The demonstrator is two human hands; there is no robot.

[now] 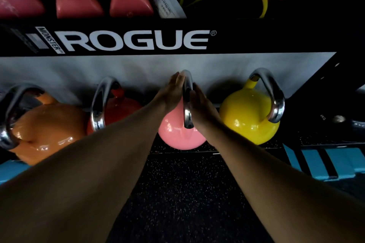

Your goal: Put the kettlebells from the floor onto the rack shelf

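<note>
A pink kettlebell point(180, 137) with a steel handle stands in the middle of the low rack shelf point(246, 149), under the black ROGUE beam point(138, 40). My left hand point(171, 94) lies flat against the left side of its handle. My right hand point(203, 106) lies flat against the right side. The fingers of both hands are straight and not wrapped around the handle. On the same shelf stand a yellow kettlebell point(248, 116) to the right, a red kettlebell point(120, 108) to the left, and an orange kettlebell point(49, 126) at the far left.
Pink weights point(79, 8), a white object and yellow bands fill the upper shelf. A dark weight marked 4KG point(339, 119) sits at the far right. Blue blocks point(325, 163) lie low on the right and another blue object point(11, 171) on the left. Speckled black floor point(187, 193) lies below.
</note>
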